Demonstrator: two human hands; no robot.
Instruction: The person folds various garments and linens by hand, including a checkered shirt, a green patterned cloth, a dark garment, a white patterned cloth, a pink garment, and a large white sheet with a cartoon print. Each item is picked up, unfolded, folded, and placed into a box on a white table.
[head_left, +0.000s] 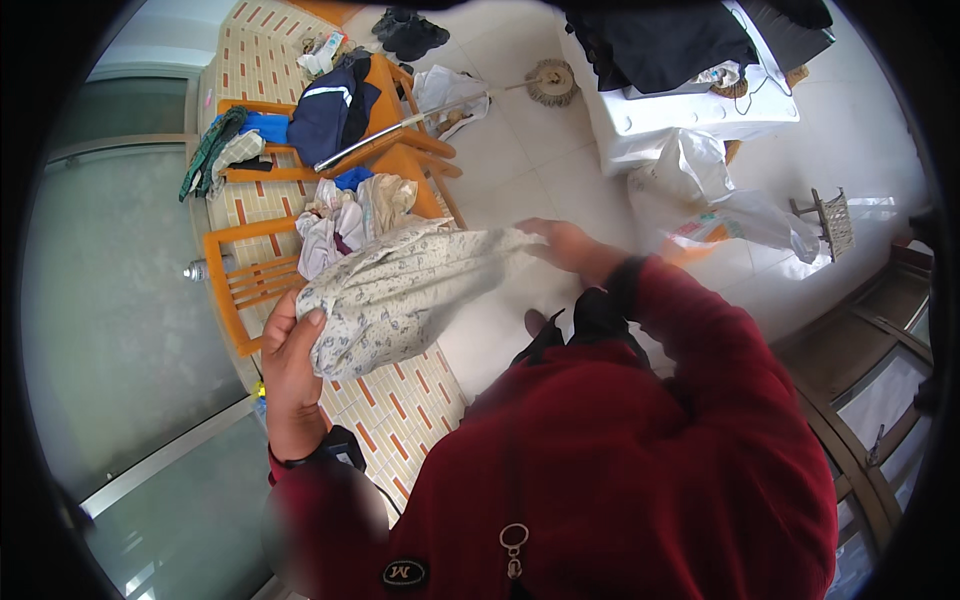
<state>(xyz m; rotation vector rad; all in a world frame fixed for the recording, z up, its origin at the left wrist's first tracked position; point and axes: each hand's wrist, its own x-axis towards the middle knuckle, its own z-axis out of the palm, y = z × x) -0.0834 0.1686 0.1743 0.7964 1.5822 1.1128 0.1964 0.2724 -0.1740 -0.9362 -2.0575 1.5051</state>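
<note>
A pale patterned cloth garment (397, 292) with small dark motifs is stretched in the air between my hands. Its near left end is pinched under the thumb of my left hand (292, 367). At the other end, my right hand (570, 244) holds a narrow part between fingers and thumb, slightly blurred. Just beyond the garment, a heap of crumpled light clothes (341, 217) lies on an orange wooden chair (225, 289); the garment hides part of both.
Another wooden chair (397, 97) carries a navy garment (322, 112) and more clothes. A metal pole (375, 140) lies across it, near a mop head (551, 82). A white table (637, 127), plastic bags (682, 180) and a small stool (832, 221) stand rightward. A spray can (202, 268) is by the glass.
</note>
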